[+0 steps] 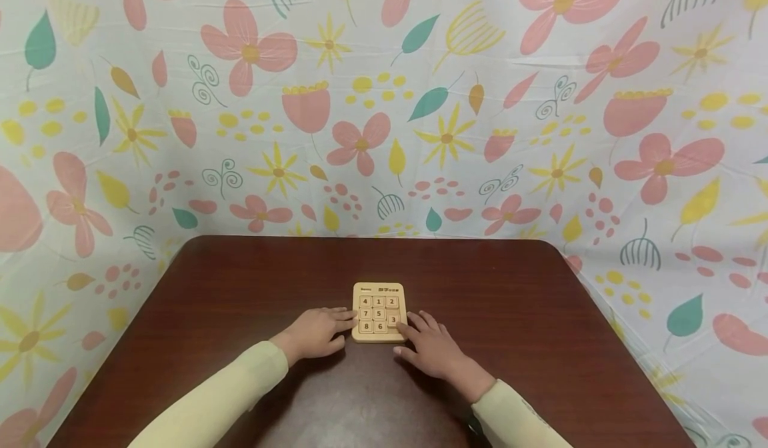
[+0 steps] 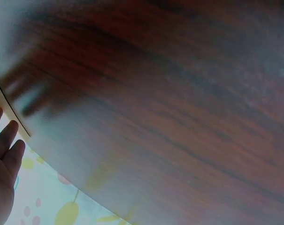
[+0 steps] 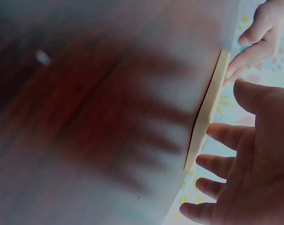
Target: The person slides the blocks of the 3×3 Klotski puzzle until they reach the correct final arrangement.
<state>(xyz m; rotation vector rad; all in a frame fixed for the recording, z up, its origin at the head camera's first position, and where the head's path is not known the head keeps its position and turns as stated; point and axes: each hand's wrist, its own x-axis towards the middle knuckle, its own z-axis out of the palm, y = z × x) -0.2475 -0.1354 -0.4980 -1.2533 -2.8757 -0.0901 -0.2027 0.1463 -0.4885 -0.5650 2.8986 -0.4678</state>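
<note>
wooden number puzzle | between left fingers and right fingers | touching both

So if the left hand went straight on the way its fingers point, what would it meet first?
The left edge of the wooden sliding number puzzle, most likely: in the head view, the left hand has its fingertips right at that edge, though actual contact is hard to confirm.
</note>
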